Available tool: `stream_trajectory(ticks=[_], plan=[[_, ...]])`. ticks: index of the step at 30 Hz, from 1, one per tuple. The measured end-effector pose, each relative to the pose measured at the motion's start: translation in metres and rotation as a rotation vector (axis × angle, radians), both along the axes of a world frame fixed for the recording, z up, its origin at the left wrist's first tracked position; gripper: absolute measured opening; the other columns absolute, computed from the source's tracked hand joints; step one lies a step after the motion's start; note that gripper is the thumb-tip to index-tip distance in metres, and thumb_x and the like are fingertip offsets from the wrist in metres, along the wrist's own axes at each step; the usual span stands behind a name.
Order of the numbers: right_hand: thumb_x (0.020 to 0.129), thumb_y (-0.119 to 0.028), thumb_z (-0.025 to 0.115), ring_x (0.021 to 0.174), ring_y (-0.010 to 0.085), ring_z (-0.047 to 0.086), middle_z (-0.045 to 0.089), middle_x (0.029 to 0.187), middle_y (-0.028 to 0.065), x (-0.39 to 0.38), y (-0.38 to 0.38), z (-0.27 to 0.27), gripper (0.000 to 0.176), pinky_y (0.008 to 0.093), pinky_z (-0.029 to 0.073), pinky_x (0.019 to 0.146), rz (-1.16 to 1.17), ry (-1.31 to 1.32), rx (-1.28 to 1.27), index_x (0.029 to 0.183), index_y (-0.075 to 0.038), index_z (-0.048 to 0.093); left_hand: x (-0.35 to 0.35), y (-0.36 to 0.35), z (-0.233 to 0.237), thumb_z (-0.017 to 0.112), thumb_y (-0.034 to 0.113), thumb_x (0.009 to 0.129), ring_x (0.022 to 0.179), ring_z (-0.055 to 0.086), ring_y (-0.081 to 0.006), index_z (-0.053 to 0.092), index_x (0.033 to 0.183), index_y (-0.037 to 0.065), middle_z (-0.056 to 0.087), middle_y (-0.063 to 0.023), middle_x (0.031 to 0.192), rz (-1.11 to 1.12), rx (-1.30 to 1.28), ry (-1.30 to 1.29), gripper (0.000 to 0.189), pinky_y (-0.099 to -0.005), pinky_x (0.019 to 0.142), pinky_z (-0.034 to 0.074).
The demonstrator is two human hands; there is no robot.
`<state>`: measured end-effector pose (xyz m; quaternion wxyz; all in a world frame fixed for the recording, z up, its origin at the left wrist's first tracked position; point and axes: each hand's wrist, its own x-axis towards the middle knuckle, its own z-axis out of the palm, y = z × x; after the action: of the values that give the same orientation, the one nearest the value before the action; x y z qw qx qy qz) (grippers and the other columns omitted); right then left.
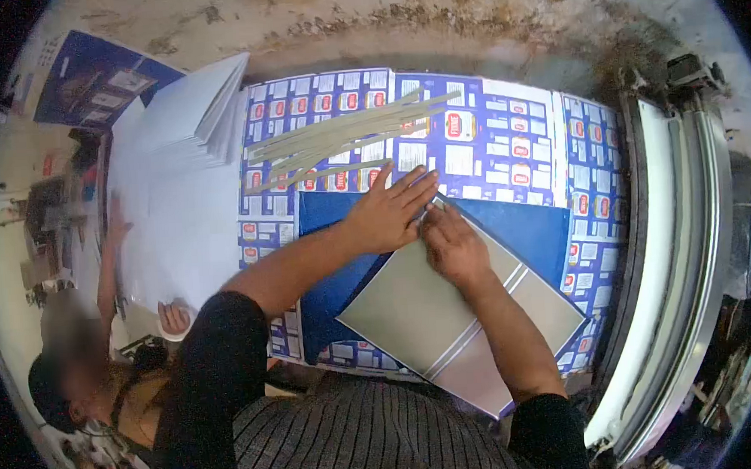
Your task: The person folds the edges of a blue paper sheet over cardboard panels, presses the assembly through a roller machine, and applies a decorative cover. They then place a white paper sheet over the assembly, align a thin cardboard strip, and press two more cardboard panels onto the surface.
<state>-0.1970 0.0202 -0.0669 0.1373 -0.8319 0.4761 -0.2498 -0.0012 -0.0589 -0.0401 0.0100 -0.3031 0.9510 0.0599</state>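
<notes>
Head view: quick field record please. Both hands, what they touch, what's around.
left hand: flat, fingers extended, on the blue sheet
right hand: fingers bent, on the top corner of the grey board
board: lies on the blue sheet
table cover: printed sheets
behind hands: grey strips, white sheet stack
left edge: another person

Pressing left hand (389, 212) flat on blue sheet (513, 226), fingers spread, at top corner of grey board (414, 305) lying on that sheet. Resting right hand (451, 245) on same corner, fingers bent. Beyond the sheet, loose grey strips (344, 137); left of it, white paper stack (182, 160); beneath it, printed sheets (507, 140) covering tabletop.
</notes>
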Motion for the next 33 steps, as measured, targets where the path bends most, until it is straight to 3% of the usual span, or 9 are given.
stream_trajectory(ticks=[2, 7, 10, 12, 19, 21, 24, 30, 33], plan=[[0.076, -0.005, 0.065, 0.125, 0.0392, 0.054, 0.056, 0.133, 0.0199, 0.002, 0.001, -0.007, 0.032, 0.0443, 0.048, 0.103, -0.025, -0.01, -0.012, 0.108, -0.003, 0.058, -0.002, -0.004, -0.004, 0.051, 0.041, 0.09, 0.149, 0.025, -0.0251, 0.04, 0.148, 0.004, 0.029, -0.0113, 0.16, -0.016, 0.041, 0.036, 0.07, -0.0591, 0.118, 0.014], [0.086, -0.008, 0.057, 0.113, 0.0377, 0.056, 0.058, 0.121, 0.0177, 0.01, 0.0, 0.029, 0.025, 0.0441, 0.052, 0.092, -0.152, 0.017, 0.301, 0.111, -0.004, 0.057, -0.006, 0.012, -0.012, 0.053, 0.048, 0.088, 0.15, 0.022, -0.0285, 0.037, 0.147, 0.0, 0.028, -0.0172, 0.159, 0.036, -0.007, 0.123, 0.078, -0.0589, 0.118, 0.016], [0.086, -0.006, 0.055, 0.112, 0.0371, 0.057, 0.058, 0.12, 0.0178, 0.011, 0.001, 0.012, 0.024, 0.0438, 0.052, 0.091, -0.157, 0.045, 0.126, 0.11, -0.004, 0.059, 0.013, 0.047, -0.011, 0.054, 0.045, 0.088, 0.149, 0.023, -0.0317, 0.037, 0.147, -0.002, 0.028, -0.0214, 0.158, 0.053, 0.026, 0.122, 0.077, -0.0552, 0.119, 0.017], [0.086, -0.006, 0.055, 0.112, 0.0368, 0.057, 0.058, 0.12, 0.0175, 0.015, 0.005, 0.011, 0.025, 0.0436, 0.052, 0.091, -0.221, 0.024, 0.185, 0.11, -0.004, 0.059, 0.027, 0.087, -0.008, 0.055, 0.043, 0.087, 0.148, 0.024, -0.0367, 0.036, 0.147, -0.003, 0.027, -0.026, 0.157, 0.019, 0.241, 0.166, 0.078, -0.0521, 0.12, 0.017], [0.084, -0.005, 0.056, 0.113, 0.0365, 0.058, 0.058, 0.124, 0.0159, 0.013, 0.005, 0.016, 0.029, 0.0424, 0.052, 0.092, -0.238, 0.047, 0.194, 0.112, -0.003, 0.058, 0.035, 0.123, 0.007, 0.05, 0.045, 0.089, 0.149, 0.022, -0.0362, 0.033, 0.15, 0.001, 0.024, -0.0253, 0.159, -0.051, 0.325, 0.194, 0.077, -0.0473, 0.122, 0.015], [0.083, -0.004, 0.056, 0.114, 0.0362, 0.058, 0.058, 0.125, 0.016, 0.015, 0.001, 0.023, 0.029, 0.0419, 0.052, 0.092, -0.257, 0.083, 0.237, 0.111, -0.002, 0.058, 0.043, 0.122, -0.01, 0.049, 0.047, 0.09, 0.149, 0.021, -0.0354, 0.032, 0.152, 0.005, 0.022, -0.0243, 0.16, -0.202, 0.465, 0.34, 0.077, -0.0481, 0.122, 0.014], [0.081, -0.001, 0.054, 0.114, 0.0345, 0.059, 0.058, 0.125, 0.0153, 0.015, 0.0, 0.015, 0.03, 0.0411, 0.054, 0.09, -0.217, 0.086, 0.134, 0.111, -0.003, 0.057, 0.067, 0.151, 0.003, 0.052, 0.049, 0.09, 0.149, 0.022, -0.0347, 0.033, 0.153, 0.009, 0.021, -0.0226, 0.16, -0.292, 0.463, 0.217, 0.077, -0.0495, 0.121, 0.014], [0.083, -0.002, 0.053, 0.11, 0.0348, 0.061, 0.059, 0.124, 0.0142, 0.019, 0.004, 0.019, 0.028, 0.042, 0.054, 0.088, -0.275, 0.088, 0.149, 0.111, -0.004, 0.057, 0.055, 0.157, 0.009, 0.054, 0.06, 0.087, 0.147, 0.028, -0.0334, 0.041, 0.148, 0.012, 0.027, -0.0199, 0.159, -0.227, 0.451, 0.218, 0.079, -0.0531, 0.118, 0.023], [0.089, -0.002, 0.052, 0.104, 0.0377, 0.062, 0.06, 0.12, 0.0164, 0.017, 0.004, 0.012, 0.022, 0.0428, 0.054, 0.082, -0.237, 0.055, 0.022, 0.11, -0.003, 0.058, 0.061, 0.152, -0.005, 0.054, 0.053, 0.09, 0.145, 0.031, -0.0298, 0.044, 0.147, 0.009, 0.033, -0.0196, 0.156, -0.192, 0.611, 0.309, 0.072, -0.0501, 0.117, 0.024]])
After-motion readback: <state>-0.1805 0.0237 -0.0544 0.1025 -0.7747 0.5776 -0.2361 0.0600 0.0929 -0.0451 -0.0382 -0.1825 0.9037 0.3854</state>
